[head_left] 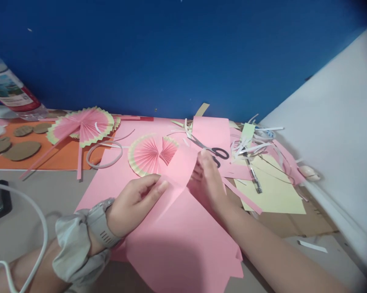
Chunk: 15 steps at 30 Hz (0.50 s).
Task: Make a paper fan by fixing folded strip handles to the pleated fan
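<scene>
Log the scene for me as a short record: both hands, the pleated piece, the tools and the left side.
Left hand: thumb and fingers pinch pink paper
Right hand: at the raised paper's right edge; grip unclear
Pleated piece: pink with a yellow-green rim, beyond the left hand, partly covered by the raised paper
Tools: scissors beyond the right hand; pen over pale yellow paper
Left side: cardboard discs on an orange sheet; plastic bottle behind them
</scene>
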Available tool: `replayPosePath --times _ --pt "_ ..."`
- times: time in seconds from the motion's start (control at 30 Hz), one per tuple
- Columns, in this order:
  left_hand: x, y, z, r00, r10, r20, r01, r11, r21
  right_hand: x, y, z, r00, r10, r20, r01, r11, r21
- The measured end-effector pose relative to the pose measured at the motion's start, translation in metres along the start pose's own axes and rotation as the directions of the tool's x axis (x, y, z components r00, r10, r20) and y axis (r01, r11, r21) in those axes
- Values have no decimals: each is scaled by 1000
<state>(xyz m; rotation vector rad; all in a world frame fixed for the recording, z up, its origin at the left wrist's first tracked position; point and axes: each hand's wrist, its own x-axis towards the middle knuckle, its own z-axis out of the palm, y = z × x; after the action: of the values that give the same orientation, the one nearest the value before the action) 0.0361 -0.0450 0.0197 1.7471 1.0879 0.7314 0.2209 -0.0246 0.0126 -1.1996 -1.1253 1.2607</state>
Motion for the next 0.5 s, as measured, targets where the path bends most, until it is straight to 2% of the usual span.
replayPosePath --times 0.07,0.1,0.13,0.2,0.23,0.33,0.43,0.5 --pt "-1 0 1 1000 27 -11 -27 999 33 1 -9 -5 987 -162 -20 161 986 -42" --pt "-2 0 2 999 37 -10 -36 998 46 -1 -16 -6 976 -211 54 216 971 -105" --pt "-2 0 3 999 45 -8 -45 997 56 -4 -23 -6 957 -228 180 263 944 -201" --pt "-3 -1 4 998 70 -1 -70 995 65 -11 -37 -4 893 -154 423 352 825 -442" --pt "-3 -2 4 996 85 6 -85 994 65 -15 -43 -2 865 -112 488 400 742 -538" --pt "-3 -5 5 993 112 30 -114 991 76 -21 -51 3 837 -71 543 486 551 -678" --pt "-2 -6 5 994 105 21 -107 989 100 -18 -50 3 817 -100 568 545 455 -704" --pt "-2 -6 5 995 98 13 -99 990 100 -15 -48 1 782 -101 614 595 410 -691"
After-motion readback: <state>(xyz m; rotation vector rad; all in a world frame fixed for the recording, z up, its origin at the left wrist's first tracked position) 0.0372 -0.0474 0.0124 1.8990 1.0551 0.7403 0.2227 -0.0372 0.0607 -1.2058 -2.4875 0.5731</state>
